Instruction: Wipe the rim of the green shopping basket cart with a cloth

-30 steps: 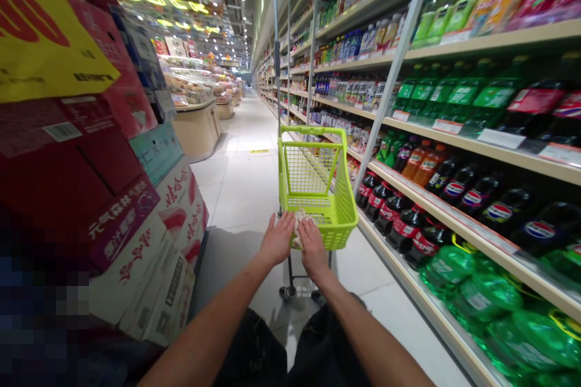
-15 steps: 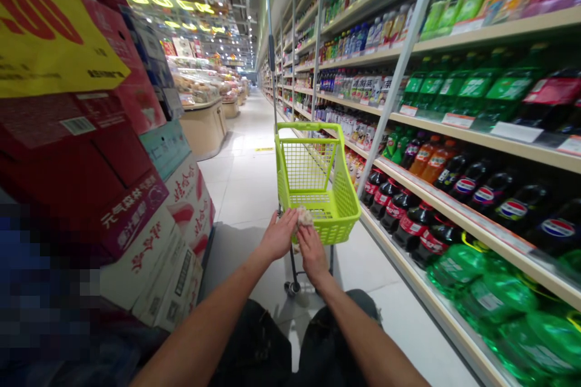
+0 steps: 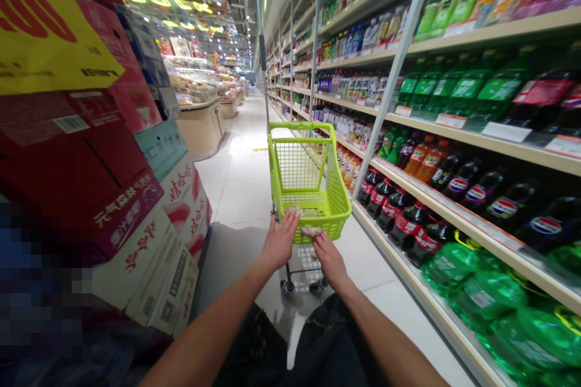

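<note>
A small lime-green shopping cart (image 3: 338, 208) stands before my knees, its plastic basket facing me. My left hand (image 3: 280, 239) lies along the basket's near left corner with fingers nearly straight, pressing a crumpled off-white cloth (image 3: 296, 210) that peeks out past the fingertips. Lower on the basket's near wall, my right hand (image 3: 329, 257) pinches another off-white bit of cloth (image 3: 311, 231) between thumb and fingers. Whether the two bits are one cloth cannot be made out. A tall thin pole (image 3: 263, 54) rises from the cart's left side.
Shelves of drink bottles (image 3: 485, 190) line the right side, with large green bottles (image 3: 494, 296) at floor level. Stacked cartons (image 3: 149, 260) crowd the left under a yellow price sign (image 3: 49, 30). White tiled floor (image 3: 231, 193) runs down the aisle past display counters (image 3: 200, 130).
My hands have moved apart: the right one slid right and down along the basket with its cloth, while the left stayed near the corner. The view shifted slightly.
</note>
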Demonstrator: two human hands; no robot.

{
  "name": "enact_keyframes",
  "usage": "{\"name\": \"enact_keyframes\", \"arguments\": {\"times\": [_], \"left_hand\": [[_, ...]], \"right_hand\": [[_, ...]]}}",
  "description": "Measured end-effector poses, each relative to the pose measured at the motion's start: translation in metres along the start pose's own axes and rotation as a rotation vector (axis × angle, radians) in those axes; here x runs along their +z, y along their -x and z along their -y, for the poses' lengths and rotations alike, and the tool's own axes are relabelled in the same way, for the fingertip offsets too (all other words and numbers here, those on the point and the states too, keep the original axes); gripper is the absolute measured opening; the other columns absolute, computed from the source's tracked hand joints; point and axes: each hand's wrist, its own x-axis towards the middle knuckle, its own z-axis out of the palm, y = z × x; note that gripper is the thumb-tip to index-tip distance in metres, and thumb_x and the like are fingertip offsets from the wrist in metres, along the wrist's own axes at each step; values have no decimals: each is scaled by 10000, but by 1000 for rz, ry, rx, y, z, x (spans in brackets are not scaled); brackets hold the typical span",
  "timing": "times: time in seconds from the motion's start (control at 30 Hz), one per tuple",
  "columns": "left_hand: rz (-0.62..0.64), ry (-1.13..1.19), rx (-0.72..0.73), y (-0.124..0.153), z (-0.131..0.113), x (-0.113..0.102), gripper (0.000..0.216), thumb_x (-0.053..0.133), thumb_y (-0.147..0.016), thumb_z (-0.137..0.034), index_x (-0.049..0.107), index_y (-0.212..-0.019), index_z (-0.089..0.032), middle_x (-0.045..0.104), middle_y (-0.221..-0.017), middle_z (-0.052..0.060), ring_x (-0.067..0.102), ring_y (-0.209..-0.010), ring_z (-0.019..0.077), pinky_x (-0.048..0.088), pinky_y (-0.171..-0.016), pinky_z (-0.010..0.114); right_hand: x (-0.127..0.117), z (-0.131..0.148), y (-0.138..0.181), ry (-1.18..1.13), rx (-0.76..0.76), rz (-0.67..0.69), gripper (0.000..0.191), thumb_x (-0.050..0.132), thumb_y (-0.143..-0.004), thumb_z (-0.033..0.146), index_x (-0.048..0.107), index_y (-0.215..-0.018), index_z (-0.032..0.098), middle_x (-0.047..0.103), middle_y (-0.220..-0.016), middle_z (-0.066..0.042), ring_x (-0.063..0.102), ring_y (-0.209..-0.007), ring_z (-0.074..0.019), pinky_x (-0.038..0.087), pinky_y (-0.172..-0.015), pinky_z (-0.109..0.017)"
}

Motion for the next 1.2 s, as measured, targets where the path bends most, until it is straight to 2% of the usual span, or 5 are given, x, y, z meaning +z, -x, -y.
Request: {"name": "enact_keyframes", "arguments": {"times": [0.23, 0.37, 0.57, 0.73, 1.2], "left_hand": [[-120, 578, -38, 9, -22, 0, 602, 420, -662, -60, 392, -1261, -106, 343, -1391, 111, 290, -1282, 179, 227, -1072, 371], [33, 1159, -443, 2, -38, 7, 435, 530, -582, -89, 584, -1010, -140, 631, -1056, 65, 541, -1020, 219, 412, -915, 369], [82, 1445, -641, 4, -70, 17, 201, 516, -668, -240, 589, -828, -143, 638, -696, 9, 585, -634, 136, 472, -593, 258], [264, 1938, -626, 9, -82, 10, 349, 497, -697, -417, 602, -868, -130, 634, -699, 30, 564, -592, 122, 437, -560, 237], [-56, 128, -129, -15, -23, -8, 644, 427, -677, -112, 326, -1313, -142, 275, -1427, 96, 193, -1324, 245, 145, -1060, 511]], "right_hand": [[-51, 20, 1, -306, 165, 182, 517, 393, -689, 23, 559, -1142, 209, 554, -1210, -63, 483, -1151, -166, 421, -962, -369], [-81, 28, -29, -448, 247, 131, 373, 419, -743, 88, 613, -1034, 218, 618, -1102, -49, 554, -1054, -163, 454, -918, -343], [-59, 38, -26, -199, 411, -181, 367, 390, -805, 152, 537, -1141, 179, 502, -1241, -110, 448, -1176, -210, 389, -977, -418], [-31, 53, 13, -70, 232, 65, 639, 530, -764, 288, 307, -1333, 104, 311, -1383, -177, 232, -1301, -302, 326, -996, -526], [-26, -36, 1, 183, 281, -249, 422, 353, -769, 24, 617, -1047, 198, 406, -1347, -73, 243, -1308, -215, 365, -983, -465]]}}
